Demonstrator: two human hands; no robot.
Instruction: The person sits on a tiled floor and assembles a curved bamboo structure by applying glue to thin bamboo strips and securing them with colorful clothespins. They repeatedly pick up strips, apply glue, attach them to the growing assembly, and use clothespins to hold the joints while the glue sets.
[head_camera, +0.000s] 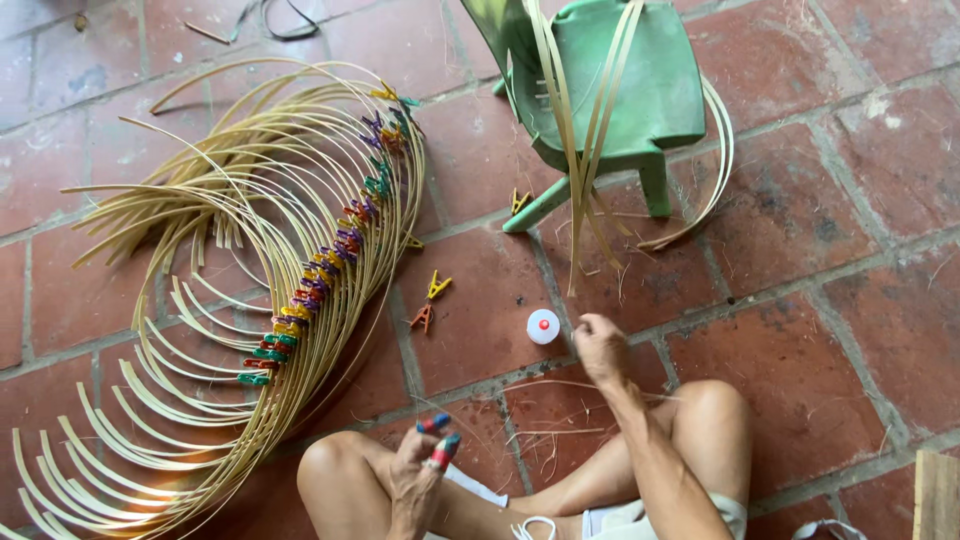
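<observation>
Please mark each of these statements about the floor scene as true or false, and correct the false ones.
1. The green plastic chair has bamboo strips draped over it. True.
2. The left hand holds a white bottle. False: it holds coloured clothespins.
3. The white bottle stands on the tile floor near the right hand. True.
4. The bamboo hoops lie on the chair. False: they lie on the floor, clipped with coloured pins.

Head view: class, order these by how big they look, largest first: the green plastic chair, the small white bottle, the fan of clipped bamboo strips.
1. fan of clipped bamboo strips
2. green plastic chair
3. small white bottle
The chair lies farther from the camera, so only apparent size is ranked.
</observation>
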